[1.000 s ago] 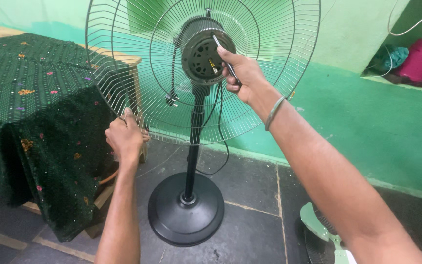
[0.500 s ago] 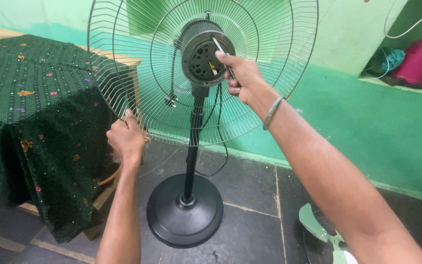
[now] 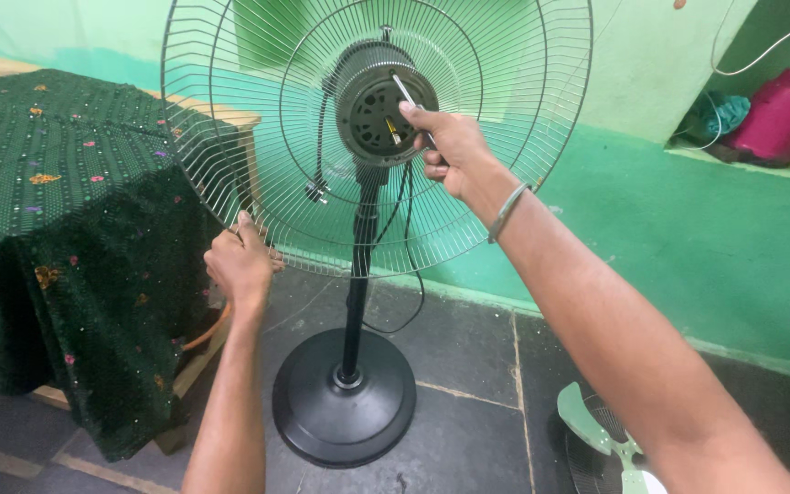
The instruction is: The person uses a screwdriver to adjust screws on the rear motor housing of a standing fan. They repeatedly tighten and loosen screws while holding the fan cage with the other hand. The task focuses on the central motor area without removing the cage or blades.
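A pedestal fan stands on the floor with a round black base (image 3: pixel 344 400), a black pole and a bare wire rear guard (image 3: pixel 230 119). Its grey motor housing (image 3: pixel 378 105) sits at the guard's centre, with no blades on it. My left hand (image 3: pixel 241 261) grips the lower left rim of the guard. My right hand (image 3: pixel 448 146) holds a thin metal screwdriver (image 3: pixel 406 94) against the front of the motor. A metal bangle (image 3: pixel 507 210) circles my right wrist.
A table under a dark green embroidered cloth (image 3: pixel 57 210) stands close on the left. A green wall (image 3: pixel 688 229) runs behind the fan. Pale green fan blades (image 3: pixel 601 434) lie on the dark tiled floor at lower right. A pink bag (image 3: pixel 784 114) rests on a ledge.
My right hand has shifted slightly on the motor face with the screwdriver. My left hand stays on the guard's rim. The fan has not moved.
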